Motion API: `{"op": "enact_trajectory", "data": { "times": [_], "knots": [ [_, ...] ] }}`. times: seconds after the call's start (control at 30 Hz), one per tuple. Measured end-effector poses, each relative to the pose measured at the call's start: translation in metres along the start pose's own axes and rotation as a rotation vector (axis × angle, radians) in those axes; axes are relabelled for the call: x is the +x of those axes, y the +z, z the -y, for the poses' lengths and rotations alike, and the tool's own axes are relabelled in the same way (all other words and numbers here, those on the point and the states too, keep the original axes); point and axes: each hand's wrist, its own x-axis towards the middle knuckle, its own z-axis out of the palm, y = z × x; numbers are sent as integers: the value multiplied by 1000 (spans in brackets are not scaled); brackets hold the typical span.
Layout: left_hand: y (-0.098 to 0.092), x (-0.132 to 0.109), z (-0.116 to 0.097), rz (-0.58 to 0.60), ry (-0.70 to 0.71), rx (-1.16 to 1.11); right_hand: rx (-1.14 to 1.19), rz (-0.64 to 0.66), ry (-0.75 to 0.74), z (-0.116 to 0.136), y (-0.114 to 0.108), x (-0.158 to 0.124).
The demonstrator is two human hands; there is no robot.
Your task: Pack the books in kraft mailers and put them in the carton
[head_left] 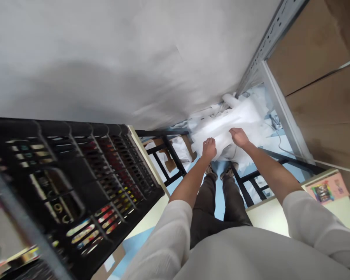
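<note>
A wide, soft white sheet (221,128), which looks like packing foam, hangs in front of my legs and spreads toward the floor. My left hand (209,148) is closed at its near left part, with the fingers curled in a pinch. Closed the same way, my right hand (239,137) grips the sheet a little farther right and higher. A gap of about one hand's width lies between the two hands. The fingertips are partly hidden against the white material, and the picture is somewhat blurred.
At left stands a black plastic crate (84,186) with many small coloured items inside. Cardboard boxes (323,97) sit on a metal rack (286,109) at right. Black metal frames (175,177) flank my legs. A pink card (326,190) lies on a pale board. White scraps litter the floor.
</note>
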Motion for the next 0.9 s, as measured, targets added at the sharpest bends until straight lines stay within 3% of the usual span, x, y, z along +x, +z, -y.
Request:
{"op": "enact_trajectory", "data": {
  "times": [0.13,0.3,0.6,0.77,0.9],
  "knots": [
    [-26,-27,-19,-14,16,-21,3,-24,37,11,-25,-35],
    [-78,-54,-51,-58,85,-16,6,-103,84,25,-70,-85],
    [-187,-86,-122,-234,280,157,16,-546,205,47,-142,-192],
    [-223,-114,-160,-251,519,208,-42,-718,304,76,-157,-284],
    [-231,-142,-188,-190,675,241,-81,-791,477,107,-145,-363]
  ]
}}
